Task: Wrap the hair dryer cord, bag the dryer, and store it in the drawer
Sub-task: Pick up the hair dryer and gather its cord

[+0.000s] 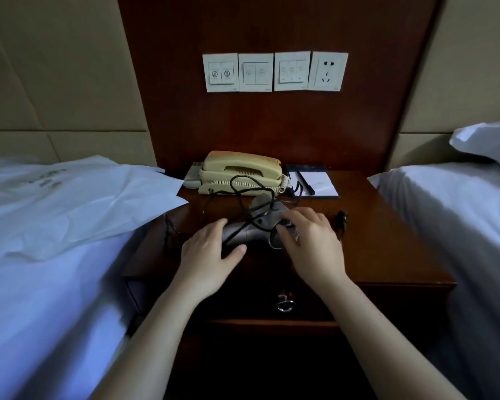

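Note:
A grey hair dryer [257, 223] lies on the dark wooden nightstand [381, 249]. Its black cord [237, 187] loops loose over the top toward the phone, with the plug [342, 218] lying to the right. My left hand [211, 252] curls around the dryer's handle, thumb under it. My right hand [312, 241] lies over the dryer's rear grille end, fingers curved onto it. A white plastic bag [78, 206] is spread on the bed to the left. The drawer [285, 304] below the top is shut, with a metal ring pull.
A cream phone [240, 173] and a remote [192, 176] stand at the back of the nightstand, a notepad with pen [315, 183] at back right. Beds with white linen [451, 215] flank both sides. Switches and a socket [328, 71] sit on the wall panel.

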{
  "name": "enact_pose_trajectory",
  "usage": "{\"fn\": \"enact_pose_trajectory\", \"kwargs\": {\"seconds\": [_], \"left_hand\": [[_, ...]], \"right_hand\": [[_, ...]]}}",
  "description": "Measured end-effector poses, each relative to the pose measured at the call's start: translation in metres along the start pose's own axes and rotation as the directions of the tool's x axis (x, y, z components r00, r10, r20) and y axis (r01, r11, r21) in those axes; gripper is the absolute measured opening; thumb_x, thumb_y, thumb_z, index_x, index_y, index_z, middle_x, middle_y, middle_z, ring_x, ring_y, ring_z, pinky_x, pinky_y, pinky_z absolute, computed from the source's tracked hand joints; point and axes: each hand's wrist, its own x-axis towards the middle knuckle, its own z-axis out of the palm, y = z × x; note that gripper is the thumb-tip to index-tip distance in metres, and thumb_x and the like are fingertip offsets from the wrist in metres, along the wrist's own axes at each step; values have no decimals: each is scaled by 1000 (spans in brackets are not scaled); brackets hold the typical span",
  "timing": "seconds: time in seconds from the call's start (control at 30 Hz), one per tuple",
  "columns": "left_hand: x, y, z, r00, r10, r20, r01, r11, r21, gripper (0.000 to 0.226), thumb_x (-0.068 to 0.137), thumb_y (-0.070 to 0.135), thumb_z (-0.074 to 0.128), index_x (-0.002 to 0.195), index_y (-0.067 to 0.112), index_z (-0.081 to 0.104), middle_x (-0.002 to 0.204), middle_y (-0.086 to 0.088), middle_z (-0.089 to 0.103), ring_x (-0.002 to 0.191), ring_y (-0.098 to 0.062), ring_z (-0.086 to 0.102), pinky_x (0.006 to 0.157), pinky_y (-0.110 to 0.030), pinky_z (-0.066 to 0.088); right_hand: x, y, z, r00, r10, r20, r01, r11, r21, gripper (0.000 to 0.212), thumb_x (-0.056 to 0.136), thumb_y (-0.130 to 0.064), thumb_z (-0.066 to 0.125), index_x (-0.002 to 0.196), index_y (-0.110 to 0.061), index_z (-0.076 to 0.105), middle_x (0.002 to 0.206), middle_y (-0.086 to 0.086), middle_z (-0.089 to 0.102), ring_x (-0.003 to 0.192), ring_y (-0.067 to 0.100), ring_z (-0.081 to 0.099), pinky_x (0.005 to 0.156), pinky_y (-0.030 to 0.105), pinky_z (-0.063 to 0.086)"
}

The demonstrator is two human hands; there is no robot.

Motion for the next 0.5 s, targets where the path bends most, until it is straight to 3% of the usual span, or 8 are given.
{"fn": "enact_pose_trajectory", "kwargs": {"seconds": [0.1, 0.2, 0.5], "left_hand": [[1, -1, 11, 998, 42, -56, -35, 993, 112, 69, 92, 51, 45, 148, 18, 23, 151, 1, 31, 141, -18, 24, 114, -39, 19], [6, -4, 19, 992, 34, -118, -16, 989, 149, 65, 91, 52, 45, 145, 18, 29, 146, 0, 38, 138, -21, 30, 113, -40, 20], [16, -5, 28, 985, -6, -170, 45, 974, 224, 62, 87, 58, 47, 135, 19, 41, 131, -5, 50, 122, -29, 44, 101, -42, 29]], "right_hand": [[4, 3, 1, 993, -58, -106, 54, 998, -35, 18, 88, -24, 61, 104, -19, 69, 104, 1, 67, 93, 25, 59, 57, 32, 47], [5, 16, -3, 984, -78, -159, 71, 996, -49, 11, 87, -21, 63, 88, -14, 71, 85, 2, 67, 78, 25, 60, 51, 29, 44], [20, 70, -5, 954, 49, -296, -94, 986, -140, 18, 86, -24, 64, 85, -7, 66, 84, 9, 61, 87, 33, 52, 55, 27, 29]]}}
